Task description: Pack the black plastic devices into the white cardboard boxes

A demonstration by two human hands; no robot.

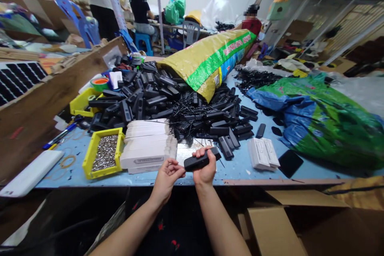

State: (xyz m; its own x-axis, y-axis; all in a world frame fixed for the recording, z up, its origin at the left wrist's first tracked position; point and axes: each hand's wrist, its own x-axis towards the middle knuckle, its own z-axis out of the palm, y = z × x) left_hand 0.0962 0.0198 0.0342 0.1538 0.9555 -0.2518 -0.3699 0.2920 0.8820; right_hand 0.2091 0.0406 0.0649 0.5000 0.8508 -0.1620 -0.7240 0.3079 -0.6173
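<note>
My right hand (206,170) is wrapped round a black plastic handle (195,163) with a ribbed surface, held level just above the table's front edge. At the handle's left end my left hand (168,175) is closed in a pinch; anything between its fingertips is too small to make out. Behind the hands lies a big heap of similar black handles (156,100), mixed with thin black strips (192,106). A stack of white cards (150,148) stands beside my left hand. Left of it, a yellow bin (87,170) holds many small shiny metal parts (105,152).
A yellow woven sack (186,66) lies over the heap. Right are white printed boxes (262,154), a black square pad (291,164) and a green-blue bag (330,128). A wooden board (60,82) edges the left. An open carton (273,228) sits below. People work behind.
</note>
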